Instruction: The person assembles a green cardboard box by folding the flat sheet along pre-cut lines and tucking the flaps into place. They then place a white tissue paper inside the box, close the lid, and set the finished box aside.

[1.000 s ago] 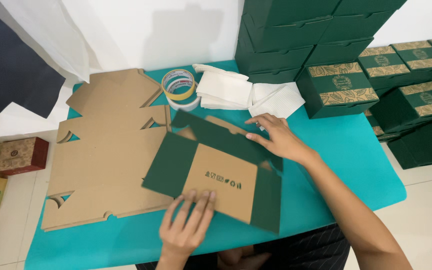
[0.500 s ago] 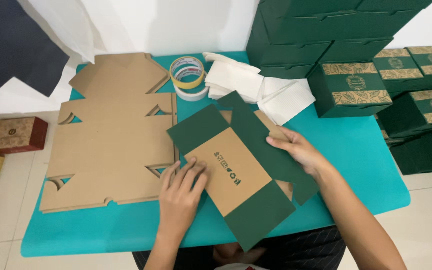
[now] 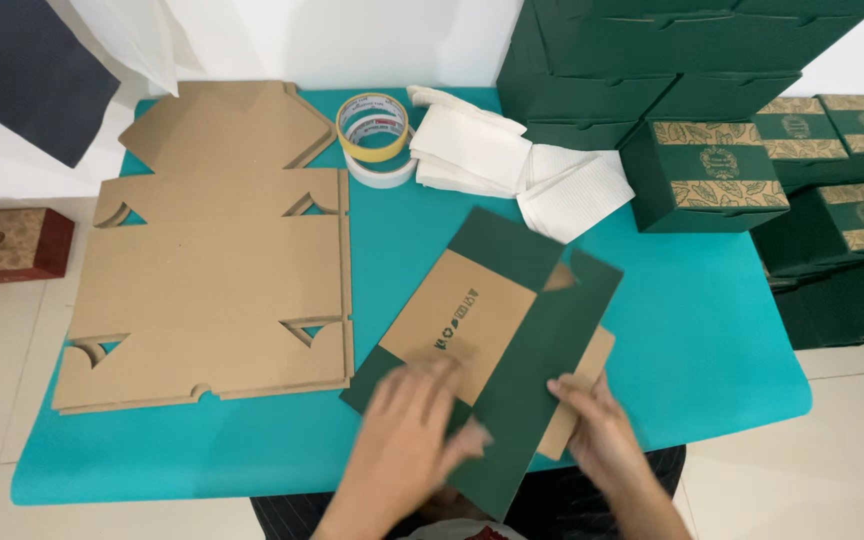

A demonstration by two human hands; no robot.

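Observation:
A flat box blank [image 3: 512, 330], dark green with a brown panel, lies slanted on the teal table [image 3: 712, 340] in front of me. My left hand [image 3: 412, 430] presses flat on its near end, fingers spread and blurred. My right hand [image 3: 597, 425] pinches the near right edge of a green flap that is folded over the blank. Both hands are at the table's near edge.
A stack of unfolded brown cardboard blanks [image 3: 212, 260] fills the table's left half. Two tape rolls [image 3: 374, 135] and folded white paper sheets [image 3: 512, 165] lie at the back. Finished green boxes [image 3: 717, 175] are stacked at the right. A red-brown box [image 3: 7, 245] sits on the floor left.
The green blank has turned and slid nearer to me, with a green flap folded over it. Both hands have moved back to its near end.

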